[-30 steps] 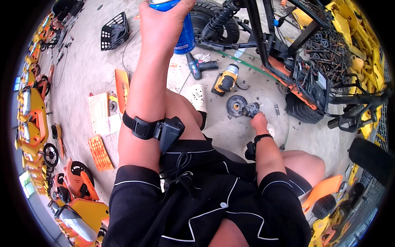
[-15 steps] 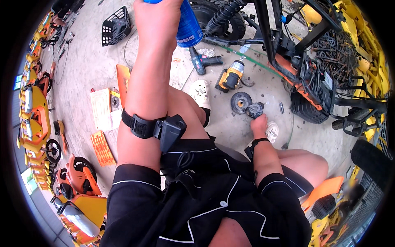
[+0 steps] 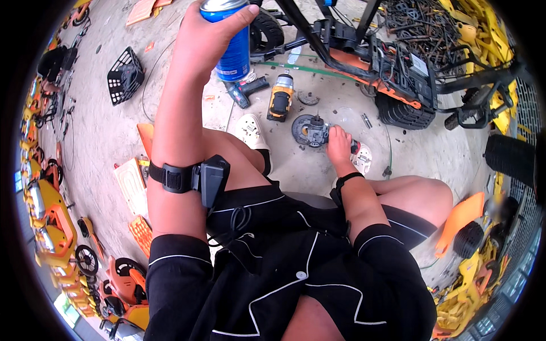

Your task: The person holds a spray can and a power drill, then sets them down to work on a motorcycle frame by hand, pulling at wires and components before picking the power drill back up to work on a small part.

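Observation:
My left hand (image 3: 202,42) grips a blue spray can (image 3: 232,59) raised at the top centre. Low over the floor, my right hand (image 3: 338,142) is wrapped round a grey angle grinder (image 3: 314,131), whose head sits over a dark, round disc or guard (image 3: 298,136); whether they touch is unclear. A yellow-and-black cordless power tool (image 3: 281,96) stands just beyond it, with a dark teal drill (image 3: 242,94) lying to its left. A small curved dark piece (image 3: 308,98) and short thin metal bits (image 3: 366,119) lie nearby.
A black vehicle frame (image 3: 335,59) with orange deck fills the upper right. A black basket (image 3: 125,77) and pale panels (image 3: 129,187) lie left. A person (image 3: 54,65) is at the far left. Yellow-orange vehicles and parts line both sides. My white shoes (image 3: 250,131) rest on the floor.
The view has shifted. My left hand with the can has moved left and tilted, showing more of the can's top. My right hand has turned the grinder more sideways, exposing its red end.

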### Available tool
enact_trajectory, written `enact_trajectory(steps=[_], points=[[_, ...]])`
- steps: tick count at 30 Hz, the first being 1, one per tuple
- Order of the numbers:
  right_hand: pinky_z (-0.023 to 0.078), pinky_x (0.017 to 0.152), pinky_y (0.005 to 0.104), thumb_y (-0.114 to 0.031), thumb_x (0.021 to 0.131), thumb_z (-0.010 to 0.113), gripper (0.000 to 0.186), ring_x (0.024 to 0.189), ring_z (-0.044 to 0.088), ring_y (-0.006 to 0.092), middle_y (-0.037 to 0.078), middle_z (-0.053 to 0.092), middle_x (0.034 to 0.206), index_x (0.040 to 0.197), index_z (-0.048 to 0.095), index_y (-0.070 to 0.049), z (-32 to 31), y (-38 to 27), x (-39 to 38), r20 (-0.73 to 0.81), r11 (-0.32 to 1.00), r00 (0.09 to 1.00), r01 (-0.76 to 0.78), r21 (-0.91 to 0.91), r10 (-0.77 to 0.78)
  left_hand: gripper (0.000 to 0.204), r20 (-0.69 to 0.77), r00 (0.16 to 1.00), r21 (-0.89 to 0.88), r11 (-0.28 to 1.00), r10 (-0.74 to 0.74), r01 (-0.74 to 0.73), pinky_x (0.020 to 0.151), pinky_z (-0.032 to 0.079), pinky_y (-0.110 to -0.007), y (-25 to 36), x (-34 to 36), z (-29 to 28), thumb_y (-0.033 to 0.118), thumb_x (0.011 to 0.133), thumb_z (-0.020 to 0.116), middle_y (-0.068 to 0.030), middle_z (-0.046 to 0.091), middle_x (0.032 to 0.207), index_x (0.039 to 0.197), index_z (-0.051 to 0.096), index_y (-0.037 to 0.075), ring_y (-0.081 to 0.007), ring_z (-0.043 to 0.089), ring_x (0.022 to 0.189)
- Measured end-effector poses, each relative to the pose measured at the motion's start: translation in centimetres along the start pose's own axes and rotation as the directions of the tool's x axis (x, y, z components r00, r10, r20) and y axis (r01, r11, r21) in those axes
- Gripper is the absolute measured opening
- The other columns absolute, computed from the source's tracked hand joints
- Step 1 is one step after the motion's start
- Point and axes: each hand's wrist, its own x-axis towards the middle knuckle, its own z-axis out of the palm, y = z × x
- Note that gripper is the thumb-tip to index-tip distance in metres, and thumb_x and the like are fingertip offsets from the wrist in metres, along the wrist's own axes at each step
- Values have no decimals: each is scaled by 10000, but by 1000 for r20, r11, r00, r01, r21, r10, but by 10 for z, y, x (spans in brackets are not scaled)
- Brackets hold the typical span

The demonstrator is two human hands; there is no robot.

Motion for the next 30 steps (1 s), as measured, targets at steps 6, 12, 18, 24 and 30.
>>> enact_trajectory(steps=[6,12,18,24,30], points=[[376,1037,458,-27,686,758,579,1204,552,303,119,553,1310,1212,520,-77,-46,-15,14,-142,986,988,82,142,-62,935,146,985,107,989,89,-105,827,565,-376,-18,5,21,516,744,877,-182,681,1142,1379,503,-60,-247,680,1036],[371,1056,457,1,628,772,748,1205,550,326,119,547,1324,1318,498,-96,-71,-23,19,-263,967,961,140,213,-81,942,237,968,129,985,79,-112,843,555,-358,-10,-7,36,491,738,888,-183,686,1164,1411,490,-35,-251,671,1068],[378,1045,457,12,602,751,715,1165,569,323,97,575,1288,1274,540,-109,-100,-25,25,-427,962,902,170,212,-65,1012,329,944,199,976,18,-88,946,530,-386,-12,-16,47,502,717,896,-223,643,1266,1458,448,-22,-280,648,1140],[389,1003,453,34,595,727,723,1147,581,297,80,582,1264,1274,534,-124,-159,-1,46,-693,965,709,252,78,-129,1061,367,926,203,979,-91,15,1031,494,-417,-4,-26,56,510,720,891,-243,612,1328,1481,416,-58,-312,613,1226],[459,877,453,39,592,720,630,1107,614,314,89,613,1201,1182,570,-125,-338,42,64,-645,955,706,239,-173,-294,938,304,952,202,976,21,-86,978,500,-386,-12,-10,32,534,765,856,-190,658,1221,1403,508,-59,-241,635,1131]])
